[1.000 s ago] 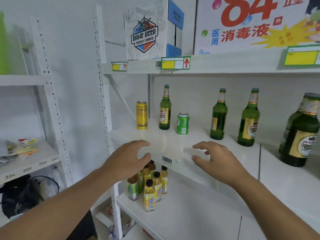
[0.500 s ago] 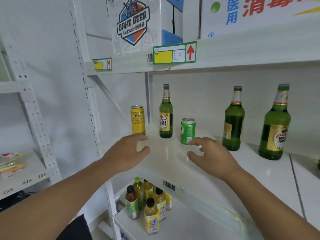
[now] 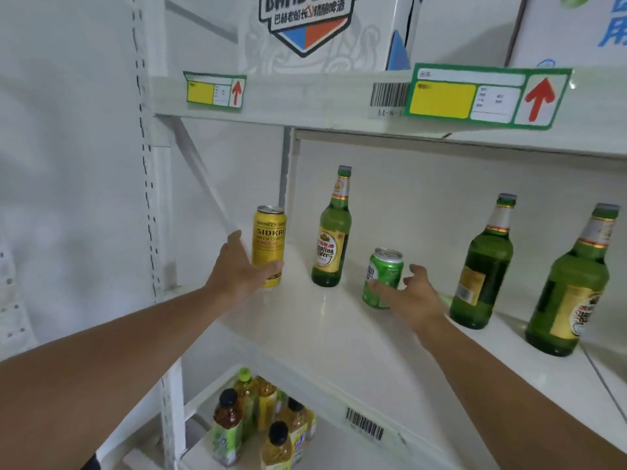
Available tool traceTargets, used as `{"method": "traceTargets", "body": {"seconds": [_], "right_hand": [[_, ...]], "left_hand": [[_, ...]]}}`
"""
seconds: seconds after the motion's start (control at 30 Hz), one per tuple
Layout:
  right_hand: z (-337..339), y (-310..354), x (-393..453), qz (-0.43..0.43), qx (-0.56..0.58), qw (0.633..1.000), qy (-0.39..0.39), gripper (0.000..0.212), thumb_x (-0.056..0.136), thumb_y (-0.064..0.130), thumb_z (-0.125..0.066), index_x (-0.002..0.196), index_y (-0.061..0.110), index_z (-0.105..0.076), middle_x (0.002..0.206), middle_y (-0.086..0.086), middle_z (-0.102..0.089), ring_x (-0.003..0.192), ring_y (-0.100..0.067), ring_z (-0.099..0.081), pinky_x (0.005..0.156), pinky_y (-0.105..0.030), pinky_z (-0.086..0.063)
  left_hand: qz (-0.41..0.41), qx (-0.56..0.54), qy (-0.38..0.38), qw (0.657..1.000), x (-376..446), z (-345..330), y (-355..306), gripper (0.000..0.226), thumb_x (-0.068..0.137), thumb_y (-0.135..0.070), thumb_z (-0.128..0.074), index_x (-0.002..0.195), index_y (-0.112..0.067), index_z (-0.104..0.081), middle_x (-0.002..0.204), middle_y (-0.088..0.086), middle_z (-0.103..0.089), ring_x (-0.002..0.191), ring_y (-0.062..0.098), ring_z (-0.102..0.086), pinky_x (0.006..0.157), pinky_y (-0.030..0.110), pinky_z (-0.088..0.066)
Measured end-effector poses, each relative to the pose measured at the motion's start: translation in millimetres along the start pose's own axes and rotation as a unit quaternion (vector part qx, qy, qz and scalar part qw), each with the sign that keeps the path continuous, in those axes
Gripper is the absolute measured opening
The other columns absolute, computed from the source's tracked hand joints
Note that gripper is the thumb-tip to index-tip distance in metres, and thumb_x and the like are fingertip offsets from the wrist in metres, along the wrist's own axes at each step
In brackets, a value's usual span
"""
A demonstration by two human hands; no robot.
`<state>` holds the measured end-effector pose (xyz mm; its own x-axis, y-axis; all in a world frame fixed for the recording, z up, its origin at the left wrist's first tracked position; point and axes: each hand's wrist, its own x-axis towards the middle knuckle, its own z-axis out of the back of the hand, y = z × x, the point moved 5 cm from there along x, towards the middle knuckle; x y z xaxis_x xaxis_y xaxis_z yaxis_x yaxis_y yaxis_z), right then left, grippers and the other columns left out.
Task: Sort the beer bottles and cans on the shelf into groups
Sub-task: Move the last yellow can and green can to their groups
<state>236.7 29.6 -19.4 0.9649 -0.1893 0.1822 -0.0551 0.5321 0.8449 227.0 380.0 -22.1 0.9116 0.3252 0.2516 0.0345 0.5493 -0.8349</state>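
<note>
On the white shelf (image 3: 325, 334) stand a yellow can (image 3: 269, 237), a green beer bottle (image 3: 330, 245), a short green can (image 3: 385, 271) and two more green bottles (image 3: 481, 266) (image 3: 573, 293) to the right. My left hand (image 3: 234, 271) wraps the lower part of the yellow can, thumb across its front and fingers behind its left side. My right hand (image 3: 412, 296) is at the green can, with the thumb touching its lower front. Its fingers are spread just off the can's right side.
The shelf above (image 3: 305, 96) hangs low over the bottles and carries a beer carton (image 3: 322, 28) and price labels. A perforated white upright (image 3: 152, 198) stands at the left. Several small drink bottles (image 3: 254, 418) stand on the shelf below.
Both hands have reached forward from above the shelf's front edge. The left has closed around the yellow can and the right has come up to the green can. The camera has moved closer.
</note>
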Motion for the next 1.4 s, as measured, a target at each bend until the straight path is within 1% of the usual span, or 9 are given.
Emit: {"method": "traceTargets", "body": {"seconds": [0.17,0.3,0.43,0.57,0.7,0.87,1.1,1.27,1.4], "right_hand": [[-12,1,16,-0.017,0.059,0.998,-0.031,0.086,0.081,0.044,-0.090,0.151,0.021,-0.046,0.136,-0.004,-0.065,0.118,-0.028,-0.064,0.098,-0.042,-0.054],[-17,2,19,0.001,0.061,0.998,-0.034,0.060,0.078,0.043,-0.093,0.122,0.028,-0.057,0.120,-0.001,-0.070,0.107,-0.025,-0.067,0.094,-0.043,-0.057],[-9,2,10,0.025,0.062,0.997,-0.036,0.057,0.078,0.043,-0.093,0.119,0.024,-0.059,0.112,0.003,-0.070,0.099,-0.017,-0.067,0.083,-0.037,-0.055],[9,2,-4,0.036,0.064,0.996,-0.041,0.060,0.075,0.048,-0.093,0.121,0.022,-0.063,0.110,0.003,-0.071,0.100,-0.018,-0.069,0.086,-0.040,-0.059],[35,3,-23,0.053,0.076,0.995,-0.027,0.061,0.076,0.047,-0.094,0.122,0.022,-0.063,0.109,0.005,-0.072,0.098,-0.014,-0.070,0.086,-0.038,-0.061],[76,-6,-49,0.075,0.072,0.994,-0.029,0.052,0.077,0.043,-0.094,0.113,0.024,-0.062,0.102,0.008,-0.070,0.097,-0.013,-0.070,0.082,-0.034,-0.060],[137,-33,-90,0.102,0.075,0.990,-0.057,0.058,0.069,0.059,-0.091,0.114,0.031,-0.067,0.098,0.012,-0.076,0.091,-0.008,-0.074,0.088,-0.042,-0.064],[188,-49,-138,0.085,0.071,0.991,-0.081,0.053,0.071,0.057,-0.092,0.107,0.031,-0.064,0.098,0.010,-0.076,0.089,-0.009,-0.075,0.084,-0.039,-0.065],[236,-64,-181,0.070,0.050,0.990,-0.114,0.060,0.074,0.053,-0.092,0.122,0.026,-0.066,0.104,0.010,-0.076,0.095,-0.008,-0.074,0.088,-0.037,-0.064]], "left_hand": [[-0.004,-0.067,0.026,0.997,26,-12,-7,0.103,0.082,-0.045,-0.092,0.163,-0.024,-0.033,0.151,0.004,-0.060,0.137,0.028,-0.061,0.115,0.049,-0.049],[-0.012,-0.055,0.004,0.998,28,-15,-8,0.068,0.084,-0.042,-0.090,0.139,-0.022,-0.056,0.124,-0.001,-0.068,0.116,0.023,-0.068,0.095,0.038,-0.053],[-0.031,-0.072,-0.017,0.997,11,-12,-14,0.060,0.083,-0.044,-0.091,0.132,-0.026,-0.063,0.112,-0.011,-0.067,0.104,0.014,-0.066,0.091,0.034,-0.050],[-0.051,-0.080,-0.003,0.996,-16,-14,-33,0.052,0.081,-0.047,-0.090,0.124,-0.033,-0.064,0.105,-0.021,-0.067,0.094,-0.005,-0.062,0.088,0.031,-0.050],[-0.071,-0.073,0.016,0.995,-50,-21,-63,0.046,0.083,-0.046,-0.090,0.120,-0.034,-0.065,0.102,-0.023,-0.067,0.092,-0.009,-0.061,0.073,0.021,-0.047],[-0.075,-0.064,0.025,0.995,-95,-38,-90,0.043,0.082,-0.042,-0.092,0.117,-0.034,-0.068,0.104,-0.019,-0.071,0.094,-0.005,-0.065,0.075,0.024,-0.052],[-0.082,-0.060,0.045,0.994,-156,-60,-113,0.031,0.084,-0.043,-0.090,0.103,-0.040,-0.066,0.101,-0.022,-0.067,0.090,-0.006,-0.059,0.072,0.020,-0.043],[-0.095,-0.070,0.066,0.991,-193,-79,-135,0.046,0.080,-0.048,-0.092,0.118,-0.032,-0.073,0.109,-0.017,-0.073,0.101,0.004,-0.068,0.090,0.037,-0.052],[-0.124,-0.096,0.106,0.982,-220,-100,-160,0.054,0.076,-0.051,-0.095,0.121,-0.030,-0.073,0.116,-0.011,-0.078,0.109,0.015,-0.074,0.103,0.043,-0.055]]}}
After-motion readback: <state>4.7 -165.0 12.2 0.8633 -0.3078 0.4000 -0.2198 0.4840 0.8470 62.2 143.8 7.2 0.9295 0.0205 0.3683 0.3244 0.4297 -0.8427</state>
